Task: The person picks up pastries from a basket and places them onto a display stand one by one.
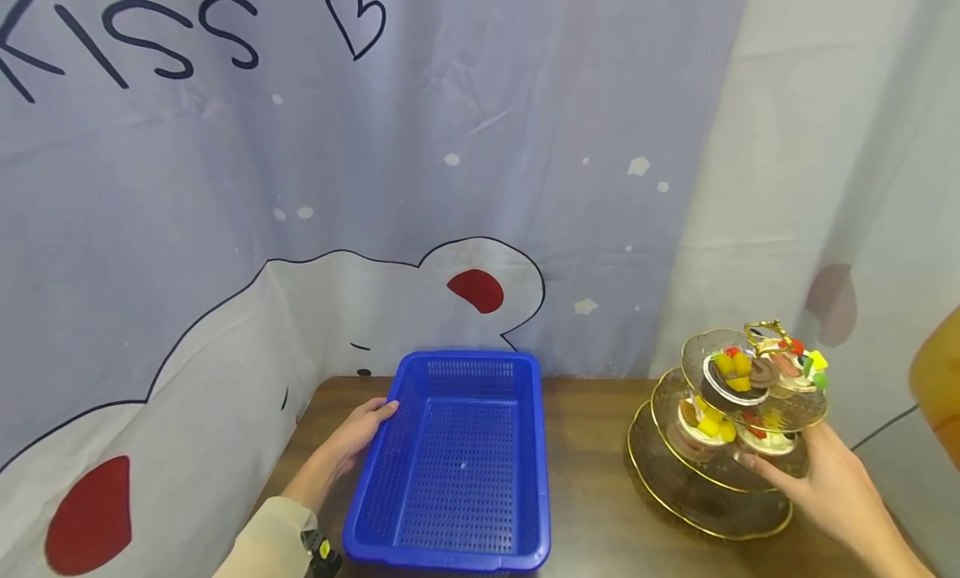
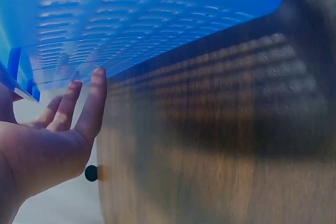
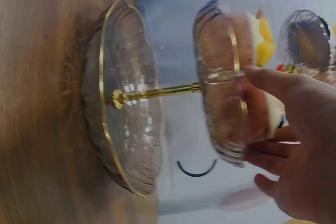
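A blue plastic basket point(image 1: 543, 478) with perforated sides and base stands on the table. My left hand point(image 1: 358, 434) holds its left rim, thumb on top; in the left wrist view the fingers point(image 2: 94, 103) lie against the outer side. To the right is a three-tier glass cake stand point(image 1: 708, 515) with gold edges. My right hand point(image 1: 843, 486) grips a dessert cup point(image 1: 767, 441) with cream and fruit topping on the middle tier. Beside it sits another dessert cup point(image 1: 701, 432) with yellow fruit. Two more cups, one chocolate-coloured point(image 1: 733, 382), fill the top tier.
The wooden table point(image 1: 592, 469) extends between the basket and the stand. Behind it hangs a printed curtain point(image 1: 600, 144). An orange rounded object point(image 1: 937, 378) shows at the right edge, with a thin dark cable point(image 1: 885, 428) near it.
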`<state>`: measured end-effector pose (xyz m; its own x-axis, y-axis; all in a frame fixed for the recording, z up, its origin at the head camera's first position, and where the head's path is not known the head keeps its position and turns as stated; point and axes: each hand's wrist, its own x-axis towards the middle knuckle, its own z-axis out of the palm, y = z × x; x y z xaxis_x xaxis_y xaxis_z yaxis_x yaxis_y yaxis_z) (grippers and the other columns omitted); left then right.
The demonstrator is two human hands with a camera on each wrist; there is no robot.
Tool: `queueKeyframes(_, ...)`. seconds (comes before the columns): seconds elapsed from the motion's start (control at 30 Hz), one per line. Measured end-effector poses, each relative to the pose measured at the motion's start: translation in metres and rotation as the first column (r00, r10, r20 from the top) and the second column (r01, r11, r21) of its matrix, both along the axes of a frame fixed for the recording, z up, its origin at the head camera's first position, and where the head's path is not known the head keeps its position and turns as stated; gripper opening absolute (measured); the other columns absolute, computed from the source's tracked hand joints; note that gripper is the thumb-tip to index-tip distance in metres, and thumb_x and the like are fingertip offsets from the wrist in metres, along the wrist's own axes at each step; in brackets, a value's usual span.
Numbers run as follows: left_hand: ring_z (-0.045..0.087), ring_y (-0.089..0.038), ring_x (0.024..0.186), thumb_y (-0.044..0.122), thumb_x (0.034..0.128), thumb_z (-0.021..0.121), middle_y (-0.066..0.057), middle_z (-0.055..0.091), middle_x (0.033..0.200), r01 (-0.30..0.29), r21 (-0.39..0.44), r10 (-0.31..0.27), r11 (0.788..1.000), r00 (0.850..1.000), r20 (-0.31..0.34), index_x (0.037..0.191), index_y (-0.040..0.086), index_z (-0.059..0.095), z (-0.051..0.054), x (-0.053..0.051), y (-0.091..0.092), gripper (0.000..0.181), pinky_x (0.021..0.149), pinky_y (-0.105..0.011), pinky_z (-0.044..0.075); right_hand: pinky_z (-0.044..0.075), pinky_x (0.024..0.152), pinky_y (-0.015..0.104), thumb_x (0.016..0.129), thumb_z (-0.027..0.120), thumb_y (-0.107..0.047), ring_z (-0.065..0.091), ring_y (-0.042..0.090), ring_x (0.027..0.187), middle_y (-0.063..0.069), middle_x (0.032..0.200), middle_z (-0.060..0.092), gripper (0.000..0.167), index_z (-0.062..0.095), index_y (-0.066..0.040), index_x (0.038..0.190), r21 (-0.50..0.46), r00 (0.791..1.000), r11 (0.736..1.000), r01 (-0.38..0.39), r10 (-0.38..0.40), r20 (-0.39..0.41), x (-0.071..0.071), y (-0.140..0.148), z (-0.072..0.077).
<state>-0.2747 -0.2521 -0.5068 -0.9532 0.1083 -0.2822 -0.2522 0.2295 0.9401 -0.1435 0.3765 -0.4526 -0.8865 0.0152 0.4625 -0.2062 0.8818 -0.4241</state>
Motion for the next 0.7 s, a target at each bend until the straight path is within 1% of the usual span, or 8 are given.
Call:
queueKeyframes(0.07,0.065,-0.028,0.098,0.043,0.1019,0.052,-0.018,0.061,0.121,-0.015,-0.065,0.013,0.998,0.999,-0.033,0.142,0.005,0.042,-0.001,0.003,-0.001,0.056,0.079,-0.041,0.054,0.037,0.076,0.073,0.074,0.088,-0.037,0.043,0.058,0.117,0.034,0.138,0.042,0.111,0.019,-0.016,0.159,0.025,0.999,0.999,-0.032,0.031,0.032,0.005,0.001,0.002)
queueKeyframes(0.13,0.063,-0.031,0.105,0.047,0.1011,0.052,-0.019,0.059,0.127,-0.024,-0.168,0.007,0.986,0.995,-0.099,0.145,0.005,0.039,0.001,0.006,0.0,0.063,0.085,-0.045,0.053,0.035,0.078,0.073,0.077,0.086,-0.037,0.041,0.057,0.118,0.036,0.137,0.04,0.109,0.018,-0.012,0.158,0.046,0.997,0.998,-0.047,0.044,0.069,0.013,0.003,0.005)
queueKeyframes(0.23,0.059,-0.037,0.116,0.053,0.0991,0.052,-0.019,0.055,0.136,-0.053,-0.347,-0.029,0.936,0.973,-0.227,0.149,0.006,0.035,0.009,0.009,0.005,0.07,0.094,-0.052,0.048,0.031,0.084,0.076,0.08,0.083,-0.038,0.038,0.059,0.117,0.04,0.133,0.039,0.104,0.021,0.001,0.154,0.088,0.994,0.995,-0.039,0.03,0.102,0.027,0.01,0.012)
queueKeyframes(0.33,0.053,-0.041,0.126,0.054,0.0979,0.054,-0.019,0.051,0.142,-0.081,-0.505,-0.118,0.859,0.929,-0.351,0.15,0.007,0.036,0.027,0.012,0.013,0.073,0.101,-0.058,0.042,0.033,0.084,0.074,0.079,0.084,-0.038,0.04,0.06,0.111,0.044,0.127,0.041,0.099,0.03,0.016,0.143,0.153,0.995,0.988,-0.03,0.015,0.098,0.04,0.015,0.019)
queueKeyframes(0.47,0.043,-0.04,0.135,0.052,0.0967,0.057,-0.018,0.045,0.148,-0.101,-0.634,-0.264,0.767,0.85,-0.455,0.15,0.009,0.039,0.056,0.021,0.031,0.071,0.106,-0.06,0.037,0.042,0.075,0.066,0.073,0.088,-0.036,0.051,0.056,0.1,0.041,0.115,0.052,0.088,0.046,0.02,0.126,0.223,0.995,0.973,-0.063,0.043,0.092,0.053,0.01,0.029)
queueKeyframes(0.57,0.038,-0.038,0.139,0.052,0.095,0.06,-0.014,0.043,0.151,-0.105,-0.683,-0.348,0.723,0.799,-0.491,0.151,0.012,0.04,0.073,0.031,0.048,0.072,0.109,-0.06,0.033,0.048,0.074,0.061,0.076,0.085,-0.042,0.058,0.047,0.1,0.027,0.112,0.061,0.074,0.056,0.009,0.122,0.235,0.985,0.968,-0.086,0.048,0.165,0.06,-0.006,0.042)
queueKeyframes(0.63,0.036,-0.035,0.141,0.054,0.0938,0.061,-0.01,0.041,0.153,-0.106,-0.707,-0.392,0.7,0.77,-0.504,0.151,0.015,0.04,0.082,0.039,0.06,0.072,0.11,-0.059,0.033,0.053,0.079,0.046,0.077,0.084,-0.045,0.063,0.033,0.102,0.011,0.113,0.064,0.066,0.06,-0.005,0.124,0.238,0.984,0.965,-0.115,0.078,0.159,0.062,-0.02,0.05)
queueKeyframes(0.7,0.035,-0.032,0.142,0.057,0.0926,0.061,-0.006,0.04,0.155,-0.11,-0.726,-0.428,0.679,0.744,-0.513,0.151,0.019,0.041,0.089,0.045,0.072,0.073,0.11,-0.059,0.033,0.053,0.076,0.031,0.078,0.083,-0.045,0.064,0.019,0.102,-0.005,0.116,0.064,0.057,0.061,-0.021,0.125,0.22,0.979,0.96,-0.172,0.142,0.145,0.064,-0.042,0.061)
